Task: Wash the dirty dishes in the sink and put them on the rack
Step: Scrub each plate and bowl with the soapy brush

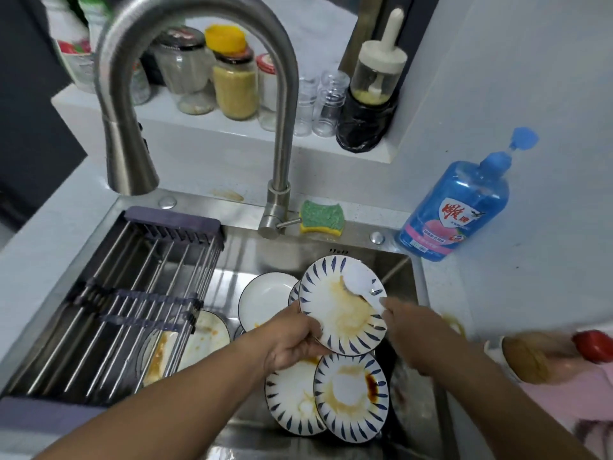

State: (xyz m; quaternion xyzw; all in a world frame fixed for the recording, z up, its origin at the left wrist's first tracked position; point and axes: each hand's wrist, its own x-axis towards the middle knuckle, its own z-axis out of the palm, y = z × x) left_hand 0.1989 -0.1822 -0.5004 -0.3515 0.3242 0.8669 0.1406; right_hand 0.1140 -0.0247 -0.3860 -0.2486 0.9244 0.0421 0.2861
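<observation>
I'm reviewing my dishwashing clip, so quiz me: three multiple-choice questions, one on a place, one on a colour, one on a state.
1. The plate held by the left hand is: A sauce-stained; B clean; C broken.
2. The soap bottle is: A green; B blue; C red.
3. The sponge lies: A on that plate; B in the left hand; C beside the faucet base.
Answers: 1 A, brown smears cover its face. 2 B, blue body and pump. 3 C, it lies next to the faucet's foot.

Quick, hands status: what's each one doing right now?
Left hand: grips the stained plate by its rim.
Right hand: at the white spoon on it; blurred, cannot tell.
</observation>
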